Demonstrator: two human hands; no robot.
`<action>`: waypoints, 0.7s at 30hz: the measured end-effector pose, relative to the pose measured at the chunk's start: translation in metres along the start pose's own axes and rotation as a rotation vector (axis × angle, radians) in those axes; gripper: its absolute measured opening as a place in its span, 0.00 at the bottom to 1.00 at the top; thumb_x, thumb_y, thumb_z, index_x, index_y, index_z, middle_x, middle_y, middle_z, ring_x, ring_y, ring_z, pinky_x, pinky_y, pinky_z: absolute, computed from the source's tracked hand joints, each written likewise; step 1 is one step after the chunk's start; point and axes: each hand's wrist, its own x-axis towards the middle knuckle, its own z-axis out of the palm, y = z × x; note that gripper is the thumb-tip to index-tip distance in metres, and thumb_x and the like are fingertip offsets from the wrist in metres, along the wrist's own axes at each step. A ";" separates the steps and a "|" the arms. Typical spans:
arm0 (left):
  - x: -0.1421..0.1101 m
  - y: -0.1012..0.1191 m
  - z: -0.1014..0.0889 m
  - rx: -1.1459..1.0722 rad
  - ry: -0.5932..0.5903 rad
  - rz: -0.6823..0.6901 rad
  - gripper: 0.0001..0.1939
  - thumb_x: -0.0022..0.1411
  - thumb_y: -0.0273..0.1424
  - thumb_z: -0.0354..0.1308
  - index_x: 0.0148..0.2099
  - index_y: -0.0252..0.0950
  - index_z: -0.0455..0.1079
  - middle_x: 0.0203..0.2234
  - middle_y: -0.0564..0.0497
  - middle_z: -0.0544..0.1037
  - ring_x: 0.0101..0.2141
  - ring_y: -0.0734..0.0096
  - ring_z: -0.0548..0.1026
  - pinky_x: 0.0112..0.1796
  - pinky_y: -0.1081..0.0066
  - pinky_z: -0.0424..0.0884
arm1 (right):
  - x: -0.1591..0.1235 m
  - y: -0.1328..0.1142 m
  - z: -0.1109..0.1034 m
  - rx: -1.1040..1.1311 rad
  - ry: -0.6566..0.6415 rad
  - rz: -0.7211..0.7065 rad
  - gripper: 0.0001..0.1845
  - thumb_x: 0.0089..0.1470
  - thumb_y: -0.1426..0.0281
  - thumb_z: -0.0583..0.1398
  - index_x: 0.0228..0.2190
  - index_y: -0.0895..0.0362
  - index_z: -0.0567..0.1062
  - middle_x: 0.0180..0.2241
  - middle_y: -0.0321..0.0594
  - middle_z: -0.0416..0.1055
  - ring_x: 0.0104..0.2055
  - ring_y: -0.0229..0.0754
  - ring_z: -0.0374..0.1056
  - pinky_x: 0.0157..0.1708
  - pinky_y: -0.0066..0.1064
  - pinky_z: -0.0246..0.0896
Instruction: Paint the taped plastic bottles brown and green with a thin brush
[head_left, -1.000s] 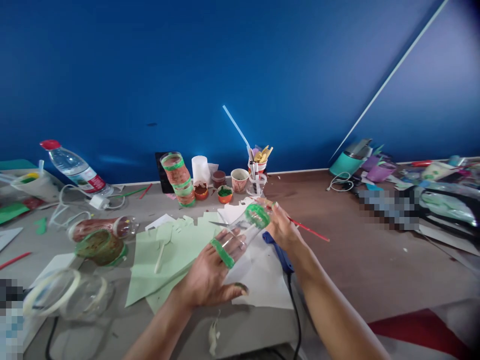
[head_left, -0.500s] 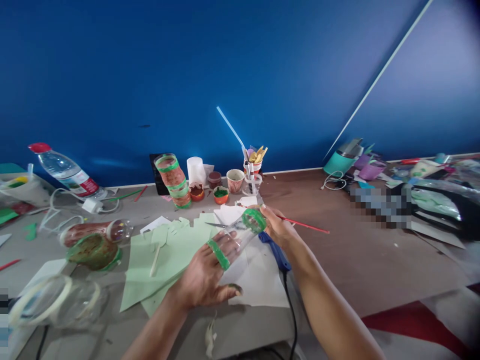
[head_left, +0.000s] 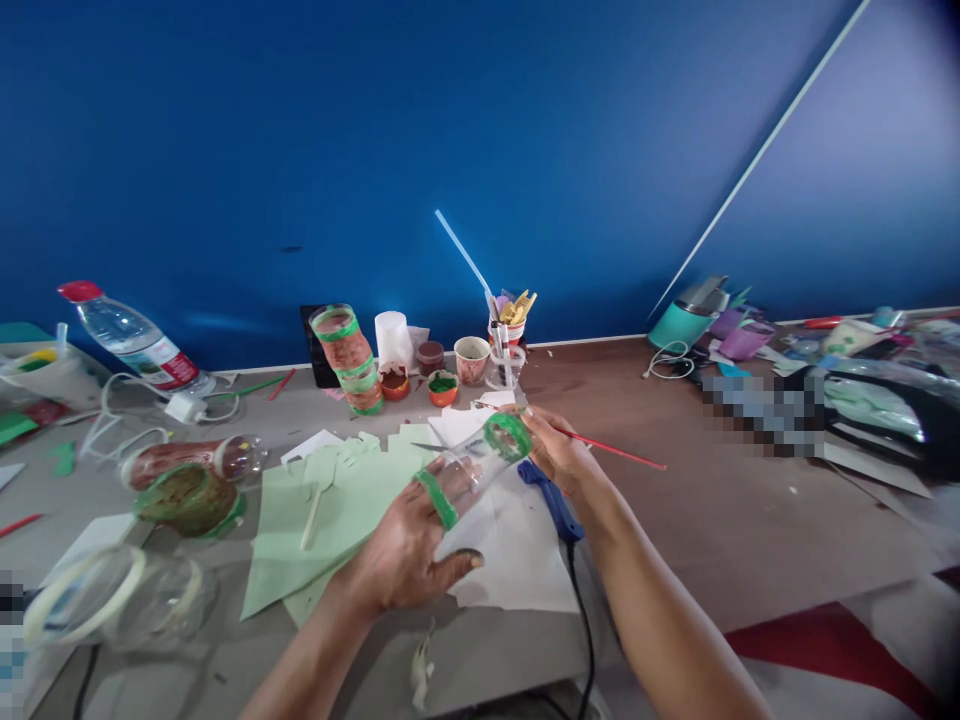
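My left hand [head_left: 409,545] supports a clear plastic bottle piece [head_left: 484,467] with green painted bands at both ends. Its fingers reach into or behind the clear wall, and the thumb lies apart, with a dark smear on it. My right hand [head_left: 555,450] is at the far green rim and grips a thin red paintbrush [head_left: 619,450], whose handle sticks out to the right. Whether the right fingers also touch the rim, I cannot tell. Beneath the hands lie white paper [head_left: 517,570] and pale green sheets [head_left: 330,520].
Paint cups stand behind, one with green paint [head_left: 442,388], another with brown paint [head_left: 394,382]. A painted bottle tower [head_left: 349,360] is beside them. Near my right forearm lies a blue-handled corded tool [head_left: 551,505]. A water bottle [head_left: 139,345] leans at left; clear plastic rings [head_left: 86,600] sit in front.
The bottle piece and both hands have shifted very slightly. The paintbrush handle has moved a little to the right. My grip looks the same.
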 end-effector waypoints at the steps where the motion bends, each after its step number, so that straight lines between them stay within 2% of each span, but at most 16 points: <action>1: 0.000 0.002 -0.003 -0.073 -0.005 -0.061 0.35 0.66 0.48 0.51 0.70 0.43 0.48 0.63 0.38 0.64 0.62 0.48 0.61 0.61 0.46 0.56 | 0.000 -0.001 0.000 0.016 -0.011 -0.012 0.21 0.43 0.54 0.69 0.34 0.56 0.81 0.30 0.41 0.80 0.33 0.46 0.75 0.33 0.35 0.68; 3: 0.000 0.006 -0.009 -0.277 0.012 -0.215 0.32 0.64 0.48 0.53 0.67 0.43 0.57 0.63 0.39 0.64 0.62 0.45 0.61 0.59 0.46 0.59 | 0.000 -0.002 0.000 0.045 -0.032 -0.036 0.19 0.44 0.56 0.68 0.36 0.55 0.81 0.33 0.41 0.81 0.36 0.47 0.76 0.37 0.36 0.68; 6: 0.000 0.010 -0.015 -0.709 0.097 -0.399 0.30 0.63 0.50 0.53 0.61 0.40 0.67 0.62 0.40 0.66 0.63 0.43 0.60 0.59 0.47 0.60 | -0.001 -0.004 -0.001 0.056 -0.057 -0.066 0.20 0.44 0.57 0.68 0.38 0.54 0.80 0.35 0.41 0.81 0.40 0.49 0.75 0.41 0.38 0.68; 10: 0.002 0.006 -0.016 -1.283 0.209 -0.442 0.32 0.64 0.54 0.48 0.56 0.36 0.73 0.59 0.40 0.70 0.63 0.44 0.60 0.62 0.47 0.54 | -0.003 -0.003 -0.002 0.031 -0.046 -0.090 0.23 0.43 0.56 0.68 0.41 0.53 0.79 0.38 0.42 0.80 0.42 0.51 0.75 0.41 0.40 0.68; 13: 0.005 0.002 -0.016 -1.615 0.254 -0.483 0.40 0.65 0.58 0.38 0.54 0.31 0.74 0.56 0.36 0.72 0.61 0.45 0.64 0.62 0.46 0.52 | -0.004 -0.002 -0.003 0.019 -0.045 -0.097 0.25 0.43 0.56 0.68 0.43 0.52 0.78 0.41 0.43 0.79 0.44 0.52 0.74 0.44 0.42 0.68; 17: 0.009 0.001 -0.019 -1.808 0.308 -0.532 0.48 0.62 0.61 0.29 0.53 0.27 0.73 0.54 0.32 0.73 0.60 0.44 0.65 0.61 0.43 0.52 | -0.004 -0.001 -0.002 0.059 -0.079 -0.115 0.25 0.42 0.57 0.69 0.43 0.53 0.79 0.44 0.43 0.78 0.48 0.51 0.72 0.49 0.42 0.65; 21: 0.010 0.003 -0.023 -1.812 0.275 -0.580 0.51 0.61 0.62 0.27 0.54 0.25 0.71 0.52 0.30 0.75 0.61 0.43 0.64 0.61 0.42 0.52 | -0.004 0.000 -0.002 0.066 -0.117 -0.127 0.25 0.42 0.57 0.69 0.42 0.53 0.79 0.46 0.45 0.77 0.53 0.53 0.69 0.53 0.44 0.62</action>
